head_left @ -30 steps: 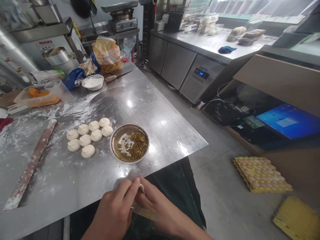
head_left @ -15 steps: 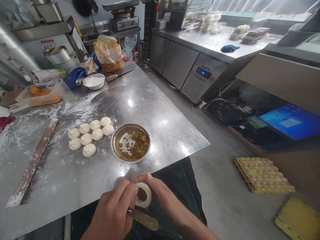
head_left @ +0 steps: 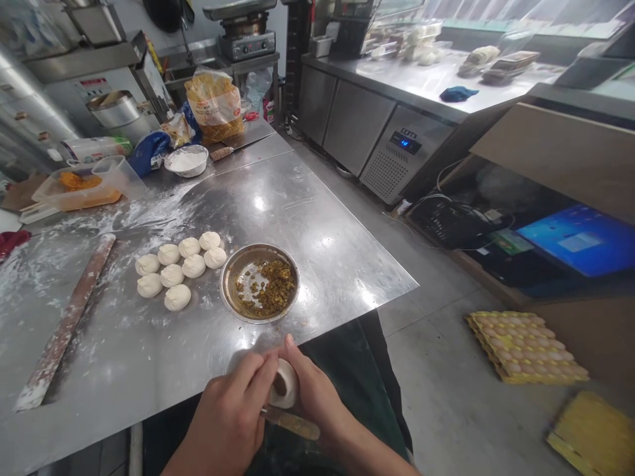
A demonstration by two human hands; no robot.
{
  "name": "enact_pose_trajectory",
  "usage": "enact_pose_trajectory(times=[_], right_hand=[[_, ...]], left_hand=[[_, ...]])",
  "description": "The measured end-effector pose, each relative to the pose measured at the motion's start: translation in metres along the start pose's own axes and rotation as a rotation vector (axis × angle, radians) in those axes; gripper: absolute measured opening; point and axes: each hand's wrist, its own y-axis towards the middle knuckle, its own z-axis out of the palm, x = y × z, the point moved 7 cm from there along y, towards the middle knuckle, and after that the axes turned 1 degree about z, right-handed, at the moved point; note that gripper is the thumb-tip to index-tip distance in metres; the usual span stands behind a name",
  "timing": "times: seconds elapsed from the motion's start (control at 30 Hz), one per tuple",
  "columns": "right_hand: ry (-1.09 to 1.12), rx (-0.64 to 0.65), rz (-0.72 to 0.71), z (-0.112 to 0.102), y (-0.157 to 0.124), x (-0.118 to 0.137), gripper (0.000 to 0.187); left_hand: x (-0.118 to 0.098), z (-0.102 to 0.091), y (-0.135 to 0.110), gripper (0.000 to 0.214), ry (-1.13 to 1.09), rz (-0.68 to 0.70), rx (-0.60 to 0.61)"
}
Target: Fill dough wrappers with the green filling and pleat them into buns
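Observation:
My left hand is shut around a narrow filling spatula, whose smeared blade sticks out to the right. My right hand cups a round dough wrapper at the table's front edge, with a brown filling showing in its centre. The same crumbly filling lies in a steel bowl just beyond my hands. To the left of the bowl, several pleated white dough buns sit close together on the floured steel table.
A wooden rolling pin lies at the table's left. Behind stand a bowl of flour and a plastic box of orange food. Steel counters line the right; egg trays lie on the floor.
The wrapper, flat and open around the filling half a second ago, now stands more closed between my fingers. My right hand has curled over it, and the view has shifted slightly.

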Motion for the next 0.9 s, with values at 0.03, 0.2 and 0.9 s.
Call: enact_pose_trajectory(times=[0.03, 0.2, 0.9], right_hand=[[-0.009, 0.013, 0.002, 0.001, 0.000, -0.001, 0.058], [-0.071, -0.067, -0.056, -0.004, 0.001, 0.004, 0.062], [-0.076, 0.032, -0.025, 0.007, 0.002, 0.006, 0.068]], left_hand=[[0.000, -0.002, 0.000, 0.058, -0.007, 0.007, -0.018], [0.000, -0.005, 0.001, 0.057, -0.005, 0.004, -0.031], [0.001, -0.009, -0.002, 0.056, 0.102, 0.039, -0.053]])
